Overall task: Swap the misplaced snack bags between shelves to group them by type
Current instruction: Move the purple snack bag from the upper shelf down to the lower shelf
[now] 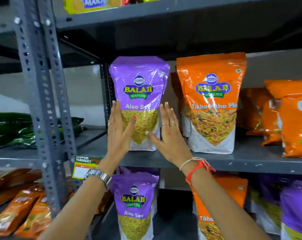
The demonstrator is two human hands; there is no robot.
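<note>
Purple Aloo Sev bag (139, 94) stands upright on the grey middle shelf (250, 160), framed between two hands; the left hand (118, 130) lies flat along the bag's edge at 9 o'clock, fingers straight and thumb across the front; the right hand (169, 134) presses the edge at 3 o'clock, fingers extended, thumb on the lower front; both hands are open-palmed, cradling rather than clenching the bag. Just beside it at 3 o'clock stands an orange Tikha Mitha Mix bag (210, 104), the two apart by a narrow gap. On the lower shelf, at 6 o'clock, a second purple bag (134, 205) stands beside another orange bag (233, 191).
</note>
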